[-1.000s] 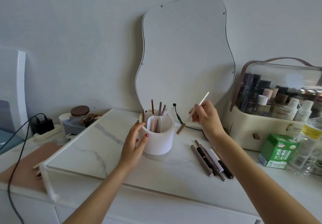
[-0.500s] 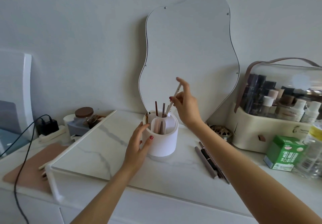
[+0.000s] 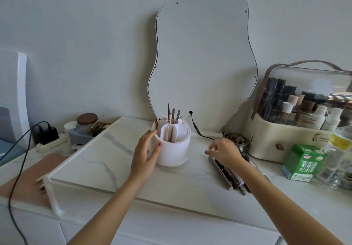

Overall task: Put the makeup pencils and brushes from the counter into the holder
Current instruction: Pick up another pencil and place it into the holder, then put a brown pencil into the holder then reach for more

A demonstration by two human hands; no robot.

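Pencil delivered into the holder (image 3: pixel 172 145), the right hand (image 3: pixel 224 152), grip loosely spread and empty, has dropped to the remaining pencils (image 3: pixel 228 174) while the left hand (image 3: pixel 145 154) steadies the holder's wall.

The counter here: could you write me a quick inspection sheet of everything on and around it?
Surface: white marble-look counter, dry, with a raised slab.
Job's things: white holder upright, several pencils inside; a bunch of pencils and brushes lies to its right.
Clutter: green box, clear-lidded cosmetics case, brown-lidded jar, small brass dish.
Hands: left hand steadies the holder; right hand hovers over the lying pencils, seemingly holding nothing.
Cables: black cable to a plug at left; thin black lead by the mirror.
Surroundings: wavy mirror against a plain wall.
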